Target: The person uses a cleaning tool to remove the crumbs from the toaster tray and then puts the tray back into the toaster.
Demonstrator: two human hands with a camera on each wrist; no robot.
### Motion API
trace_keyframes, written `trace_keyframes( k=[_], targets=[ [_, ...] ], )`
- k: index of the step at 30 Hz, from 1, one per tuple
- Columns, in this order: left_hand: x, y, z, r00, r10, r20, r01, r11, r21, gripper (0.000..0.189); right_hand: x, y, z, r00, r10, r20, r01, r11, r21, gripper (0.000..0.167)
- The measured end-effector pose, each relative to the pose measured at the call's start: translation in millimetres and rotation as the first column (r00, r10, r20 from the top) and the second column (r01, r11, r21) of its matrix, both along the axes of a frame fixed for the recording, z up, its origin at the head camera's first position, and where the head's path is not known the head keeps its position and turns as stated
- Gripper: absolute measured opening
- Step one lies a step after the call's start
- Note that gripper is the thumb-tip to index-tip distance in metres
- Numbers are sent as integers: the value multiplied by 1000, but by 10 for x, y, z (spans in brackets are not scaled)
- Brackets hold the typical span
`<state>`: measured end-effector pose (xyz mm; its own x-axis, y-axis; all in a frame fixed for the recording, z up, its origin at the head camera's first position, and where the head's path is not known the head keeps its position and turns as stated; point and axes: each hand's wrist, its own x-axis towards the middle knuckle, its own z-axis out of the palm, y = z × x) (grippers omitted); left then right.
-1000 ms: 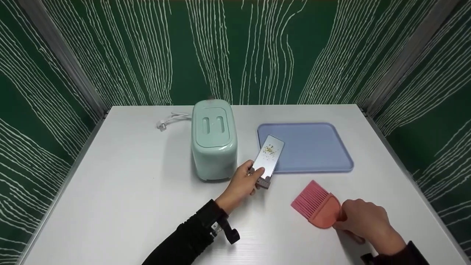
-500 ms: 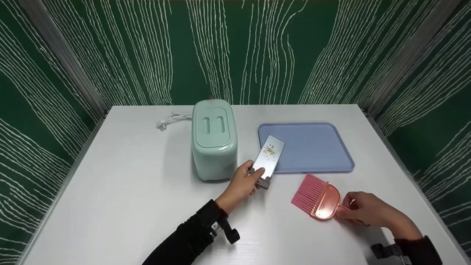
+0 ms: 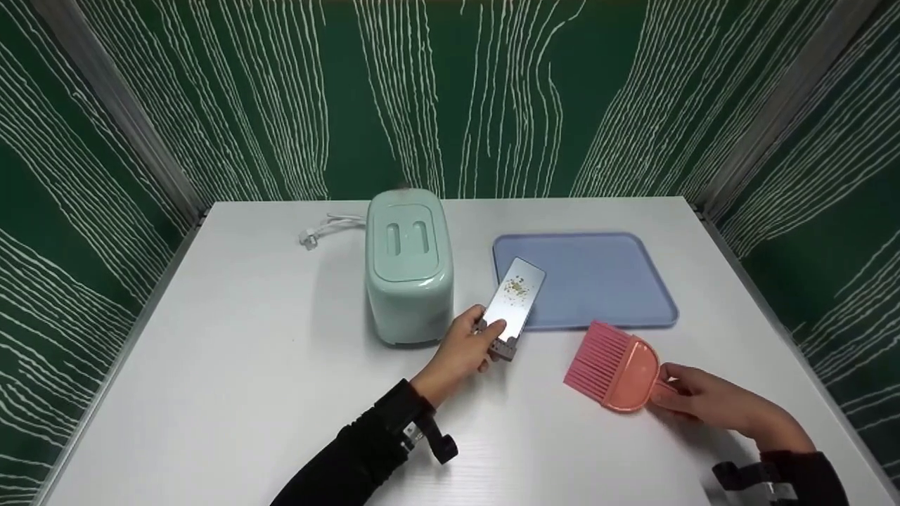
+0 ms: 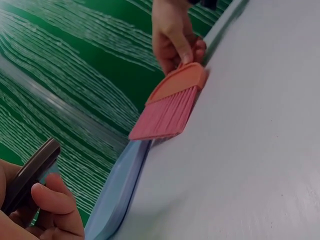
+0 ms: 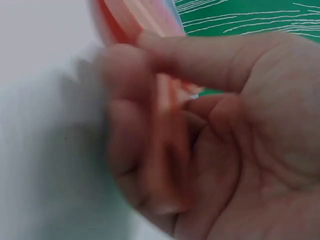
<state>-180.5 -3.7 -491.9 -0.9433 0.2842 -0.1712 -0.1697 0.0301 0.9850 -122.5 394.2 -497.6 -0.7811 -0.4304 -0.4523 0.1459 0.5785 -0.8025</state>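
Note:
My left hand (image 3: 460,348) grips the dark end of a crumb tray (image 3: 512,299), thumb on top. Yellowish crumbs (image 3: 517,287) lie on the tray's pale surface, and its far end is over the left part of a blue tray (image 3: 590,281). With my right hand (image 3: 710,400) I pinch the handle of a brush (image 3: 619,369) with an orange body and pink bristles. In the left wrist view the brush (image 4: 172,105) appears just above the tabletop. The right wrist view shows the blurred handle (image 5: 167,145) between thumb and curled fingers.
A mint-green toaster (image 3: 411,281) stands left of my left hand. Its white cord and plug (image 3: 309,239) lie behind it to the left. The white table (image 3: 232,386) is enclosed by green, white-streaked walls (image 3: 492,98).
The brush has moved slightly up and right, and it has turned, with my right hand shifting right and its wrist coming into fuller view. My left hand and the crumb tray look unmoved.

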Motion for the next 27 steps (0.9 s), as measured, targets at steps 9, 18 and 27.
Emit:
trace_keyframes(
  k=[9,18,27],
  targets=[
    [-34,8,-10,995,-42,91,30,991,131,19,-24,-63,28,976,-110,-190,143,975,169,38],
    [-100,0,27,986,-92,137,59,973,223,26,-88,-215,187,869,-247,-428,370,899,232,47],
    [-203,-25,86,991,-111,71,100,986,136,19,-250,-435,406,806,-243,-539,390,904,175,45]
  ],
)
